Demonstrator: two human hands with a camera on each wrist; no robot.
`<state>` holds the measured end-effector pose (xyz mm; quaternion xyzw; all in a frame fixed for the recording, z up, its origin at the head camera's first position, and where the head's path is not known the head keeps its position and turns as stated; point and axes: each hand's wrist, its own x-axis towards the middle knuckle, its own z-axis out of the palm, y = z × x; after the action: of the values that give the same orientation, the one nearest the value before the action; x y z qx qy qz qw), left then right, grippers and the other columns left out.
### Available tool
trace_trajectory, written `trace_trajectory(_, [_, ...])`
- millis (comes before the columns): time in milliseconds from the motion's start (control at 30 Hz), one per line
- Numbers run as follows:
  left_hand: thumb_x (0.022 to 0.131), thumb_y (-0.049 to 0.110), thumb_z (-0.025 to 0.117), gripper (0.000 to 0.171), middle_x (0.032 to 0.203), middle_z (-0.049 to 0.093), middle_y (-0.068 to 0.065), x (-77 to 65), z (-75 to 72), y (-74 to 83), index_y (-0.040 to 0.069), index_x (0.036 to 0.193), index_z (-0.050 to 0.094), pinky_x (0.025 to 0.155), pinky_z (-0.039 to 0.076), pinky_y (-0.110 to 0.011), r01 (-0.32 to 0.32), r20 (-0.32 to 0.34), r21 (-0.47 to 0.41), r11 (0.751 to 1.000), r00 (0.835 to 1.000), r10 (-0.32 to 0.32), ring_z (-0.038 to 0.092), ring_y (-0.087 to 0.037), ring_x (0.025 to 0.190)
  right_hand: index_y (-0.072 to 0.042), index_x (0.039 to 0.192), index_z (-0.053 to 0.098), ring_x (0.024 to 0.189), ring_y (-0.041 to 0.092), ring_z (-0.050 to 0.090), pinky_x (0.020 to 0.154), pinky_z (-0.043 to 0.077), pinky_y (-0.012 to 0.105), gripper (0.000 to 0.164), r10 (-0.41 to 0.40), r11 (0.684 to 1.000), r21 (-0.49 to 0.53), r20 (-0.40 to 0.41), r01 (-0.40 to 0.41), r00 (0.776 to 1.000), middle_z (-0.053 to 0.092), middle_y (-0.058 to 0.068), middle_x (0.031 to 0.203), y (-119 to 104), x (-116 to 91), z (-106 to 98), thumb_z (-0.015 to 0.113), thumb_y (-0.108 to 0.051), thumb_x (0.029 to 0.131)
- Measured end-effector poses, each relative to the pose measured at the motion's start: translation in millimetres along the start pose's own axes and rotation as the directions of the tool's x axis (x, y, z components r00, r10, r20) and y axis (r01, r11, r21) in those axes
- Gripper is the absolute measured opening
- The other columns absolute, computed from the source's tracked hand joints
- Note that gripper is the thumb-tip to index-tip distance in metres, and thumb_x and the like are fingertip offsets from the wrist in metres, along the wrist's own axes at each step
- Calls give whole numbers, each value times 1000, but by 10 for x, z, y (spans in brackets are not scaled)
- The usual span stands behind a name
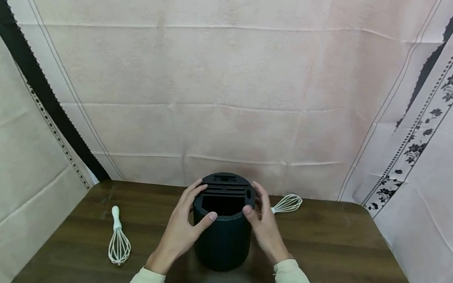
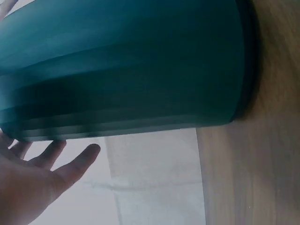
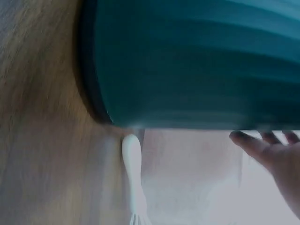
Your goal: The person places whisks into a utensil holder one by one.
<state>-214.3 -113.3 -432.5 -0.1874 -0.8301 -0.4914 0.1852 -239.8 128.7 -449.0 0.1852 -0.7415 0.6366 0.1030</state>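
Note:
A dark green, round utensil holder [image 1: 222, 247] stands upright on the table, with a black slotted top that has a large opening on its near side. My left hand [image 1: 181, 227] holds it near the rim from the left, thumb at the front edge. From the other side my right hand [image 1: 264, 229] holds the upper part, its thumb by the opening and its fingers toward the back. The holder's ribbed wall [image 2: 140, 70] fills much of both wrist views, its base on the wood.
A white whisk [image 1: 119, 245] lies at the left of the brown wooden table [image 1: 344, 264]. Behind the holder to the right lies a second whisk [image 1: 289, 203], its white handle [image 3: 132, 159] visible in the right wrist view. Pale cloth [image 1: 226, 78] hangs at the back and sides.

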Motion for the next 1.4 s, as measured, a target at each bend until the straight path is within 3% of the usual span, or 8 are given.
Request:
trace_trajectory(233, [98,44,74,69,171,26,12,8,-5,-17,33,159,43,116,39,-65,24,-7,-21,999,1000,-24,34,-28,154,-9,148,50,121,27,64,100,53,46,53,88,980,-152,-252,-130,964,62,13,140,-26,79,-248,62,-41,107])
trace_trajectory(433, [99,44,73,68,172,24,8,-1,10,-18,34,158,41,118,35,-66,55,11,-49,997,998,-55,32,-30,155,5,141,52,95,27,73,74,62,32,40,253,935,-158,-326,-317,911,65,27,132,155,196,-382,59,-20,110])
trace_trajectory(533, [99,45,72,69,173,22,10,-4,1,-17,34,159,40,120,33,-66,65,26,-53,996,998,-64,31,-29,156,6,137,54,83,25,75,69,62,33,40,360,881,-181,-343,-437,868,67,28,130,267,247,-428,59,-21,108])
trace_trajectory(700, [99,47,71,68,172,22,13,-15,-1,-25,35,159,40,120,33,-65,67,27,-47,997,998,-65,31,-28,156,0,104,64,76,34,74,67,63,40,32,503,768,-226,-367,-600,783,72,18,96,498,325,-473,65,-32,104])
trace_trajectory(867, [99,48,71,67,172,23,14,-22,8,-30,36,158,41,121,33,-64,65,14,-46,997,998,-64,32,-28,156,4,101,57,70,28,71,58,63,39,38,600,728,-133,-350,-672,719,67,17,80,704,396,-491,67,-33,102])
trace_trajectory(1033, [100,49,70,67,172,22,15,-14,42,-23,35,159,41,121,33,-63,56,23,-40,998,998,-55,31,-27,156,11,103,60,47,16,67,47,58,33,46,606,701,-150,-391,-698,693,69,14,66,884,456,-534,66,-35,102])
trace_trajectory(1200, [100,49,69,67,173,21,14,-9,48,-9,35,159,40,120,32,-67,51,23,-46,998,998,-51,31,-29,157,9,91,68,38,13,61,42,56,31,44,570,699,-194,-431,-689,700,68,12,60,972,509,-551,69,-33,100])
trace_trajectory(1400, [100,48,69,66,173,23,11,-19,30,-18,37,158,41,120,34,-65,61,10,-39,997,998,-60,33,-29,155,19,128,42,40,16,64,45,58,33,65,578,701,-212,-389,-680,717,69,21,68,990,564,-533,72,-31,99])
